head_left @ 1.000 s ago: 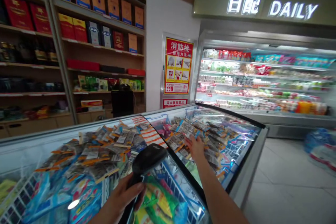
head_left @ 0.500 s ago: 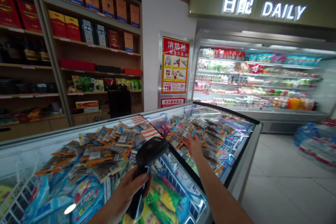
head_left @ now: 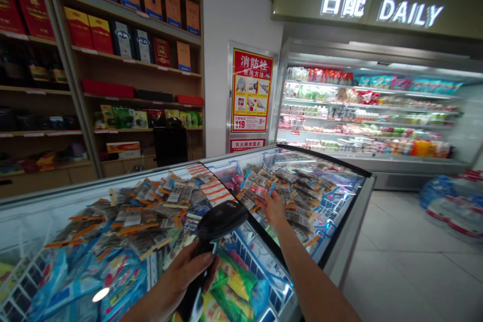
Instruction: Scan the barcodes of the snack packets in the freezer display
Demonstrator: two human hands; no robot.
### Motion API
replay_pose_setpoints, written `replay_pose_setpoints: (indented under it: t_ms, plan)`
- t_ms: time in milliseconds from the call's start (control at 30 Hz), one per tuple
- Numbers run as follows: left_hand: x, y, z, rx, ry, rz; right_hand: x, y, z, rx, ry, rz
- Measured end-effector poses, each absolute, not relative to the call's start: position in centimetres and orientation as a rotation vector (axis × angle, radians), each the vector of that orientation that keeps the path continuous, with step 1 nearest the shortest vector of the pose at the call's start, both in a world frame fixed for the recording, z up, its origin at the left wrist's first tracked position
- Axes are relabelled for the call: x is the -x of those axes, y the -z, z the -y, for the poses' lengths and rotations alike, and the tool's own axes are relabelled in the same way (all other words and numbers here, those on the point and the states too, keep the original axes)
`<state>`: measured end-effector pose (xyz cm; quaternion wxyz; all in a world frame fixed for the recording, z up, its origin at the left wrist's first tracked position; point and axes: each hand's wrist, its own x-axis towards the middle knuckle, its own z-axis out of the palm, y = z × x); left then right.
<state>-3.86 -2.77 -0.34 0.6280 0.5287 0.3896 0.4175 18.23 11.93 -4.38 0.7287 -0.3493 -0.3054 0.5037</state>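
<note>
Shop freezer, packets heaped on its far left and right. Left hand wrapped round the stiff scanner; right hand at the right heap, grip indeterminable. Packets: probably light, pliable, slippery; best pinched at an edge.

We see sign and chiller glowing bright — the left shelving dim — with white glare on the freezer glass and blur towards the right edge.

scanner: 1 | hands: 2 | packet heaps: 2 | red-yellow boxes: 2 | silver boxes: 2
</note>
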Motion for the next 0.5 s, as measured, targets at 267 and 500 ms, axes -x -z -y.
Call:
replay_pose_setpoints:
  t_ms: [267, 500]
  plan:
    - [3.8, -0.1, 3.1, -1.162, -0.982, -0.867, -18.1, 4.3, -11.8, 0.780, -1.134, 0.690]
    - [4.8, 1.0, 1.8, -1.186, -0.952, -0.855, -17.8, 3.9, -11.4, 0.794, -1.168, 0.698]
